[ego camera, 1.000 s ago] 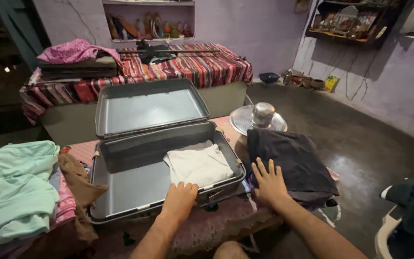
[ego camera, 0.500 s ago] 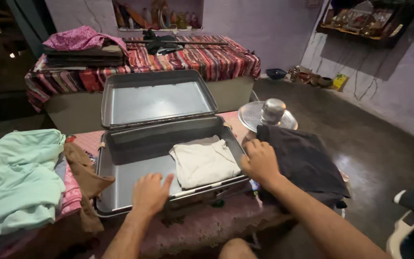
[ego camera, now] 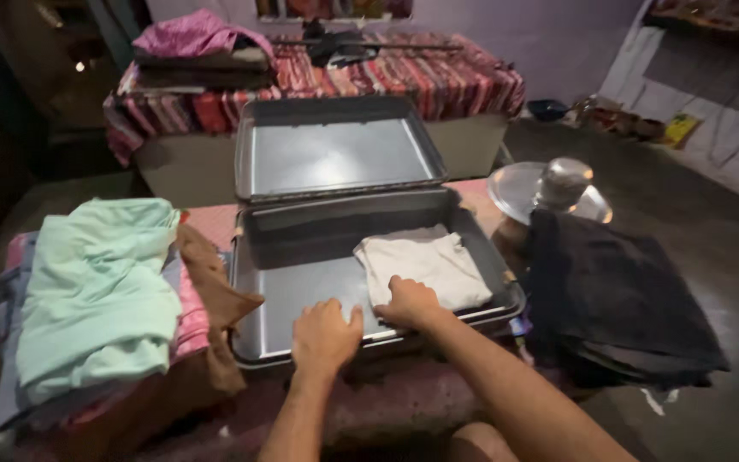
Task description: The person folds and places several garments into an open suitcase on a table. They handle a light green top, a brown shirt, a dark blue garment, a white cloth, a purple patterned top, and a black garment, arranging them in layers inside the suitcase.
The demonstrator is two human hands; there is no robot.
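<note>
Head view: right hand (ego camera: 410, 302), fingers curled, presses the folded white cloth (ego camera: 425, 265) at its near-left corner, while left hand (ego camera: 325, 335) rests flat, fingers loosely spread, on the open suitcase's (ego camera: 301, 295) front rim.
</note>
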